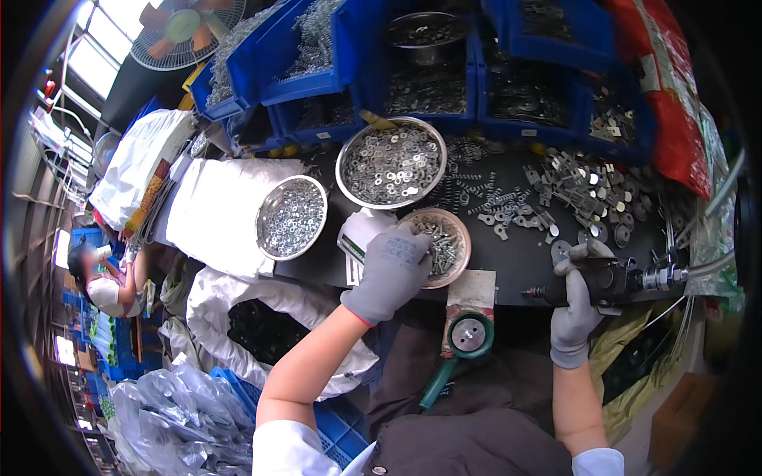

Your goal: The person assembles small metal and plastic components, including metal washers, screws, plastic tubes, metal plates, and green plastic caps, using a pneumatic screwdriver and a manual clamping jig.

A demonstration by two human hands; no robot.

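Observation:
My left hand, in a grey glove, reaches over the left rim of a small pinkish bowl of screws. Its fingers curl down at the screws, and their tips are hidden. My right hand, also gloved, is wrapped round a black air screwdriver lying sideways, its bit pointing left and a hose fitting at its right end. Between my hands, at the table's front edge, a green round part with a handle sits on a holder; a metal disc lies inside its ring.
Behind the screws stand a steel bowl of washers and a smaller bowl of nuts. Springs and metal brackets lie loose at right. Blue bins line the back. A white sack hangs at left; a person sits beyond.

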